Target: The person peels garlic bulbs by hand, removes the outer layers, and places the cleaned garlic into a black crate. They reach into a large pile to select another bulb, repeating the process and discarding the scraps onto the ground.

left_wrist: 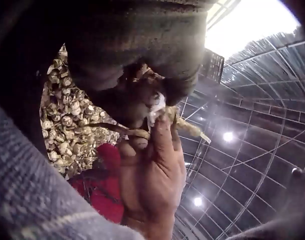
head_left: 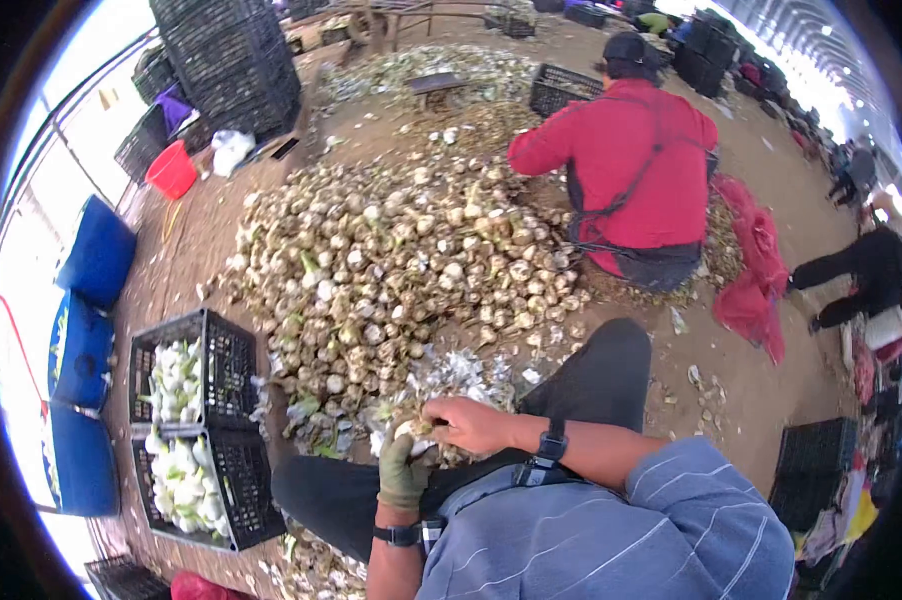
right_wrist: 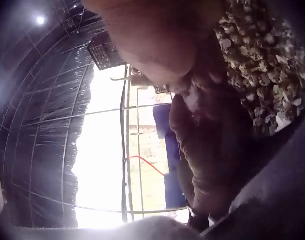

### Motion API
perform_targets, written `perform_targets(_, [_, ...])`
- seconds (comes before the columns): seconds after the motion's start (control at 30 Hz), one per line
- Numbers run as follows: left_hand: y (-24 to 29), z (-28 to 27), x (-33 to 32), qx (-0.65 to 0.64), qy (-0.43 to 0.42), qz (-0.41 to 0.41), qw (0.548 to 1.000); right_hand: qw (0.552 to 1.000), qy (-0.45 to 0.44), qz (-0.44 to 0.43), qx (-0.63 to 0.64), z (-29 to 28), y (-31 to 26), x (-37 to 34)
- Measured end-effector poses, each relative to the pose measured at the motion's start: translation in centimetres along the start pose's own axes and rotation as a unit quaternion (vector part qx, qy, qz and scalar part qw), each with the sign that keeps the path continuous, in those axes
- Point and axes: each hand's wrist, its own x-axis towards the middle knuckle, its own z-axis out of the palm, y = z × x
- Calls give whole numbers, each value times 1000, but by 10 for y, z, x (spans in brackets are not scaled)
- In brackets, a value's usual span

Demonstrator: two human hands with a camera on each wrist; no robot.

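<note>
My gloved left hand (head_left: 403, 472) and bare right hand (head_left: 468, 424) meet over my lap. Between them is a garlic bulb (head_left: 415, 428), mostly hidden by fingers. The left hand grips it from below, in a greenish glove. In the left wrist view, the right thumb and fingers (left_wrist: 160, 155) pinch the bulb's white peel (left_wrist: 156, 107), and dry brownish strips (left_wrist: 192, 129) stick out on both sides. The right wrist view shows the glove (right_wrist: 207, 145) dark, with a whitish bit at its fingertips. Loose peel (head_left: 461, 378) lies just beyond the hands.
A large heap of unpeeled garlic (head_left: 371, 270) spreads ahead. Two black crates (head_left: 233, 375) of white garlic stand at left, beside blue barrels (head_left: 83, 455). A person in a red jacket (head_left: 636, 160) sits ahead at right, near red netting (head_left: 756, 265). Stacked crates (head_left: 226, 70) rise behind.
</note>
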Motion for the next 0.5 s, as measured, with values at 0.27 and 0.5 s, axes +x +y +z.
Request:
perform_targets(0.27, [4, -7, -6, 11, -54, -65, 996, 926, -49, 87, 363, -3, -6, -20])
perform_targets(0.5, [2, 15, -6, 109, -28, -110, 987, 999, 16, -7, 28, -19, 7, -30])
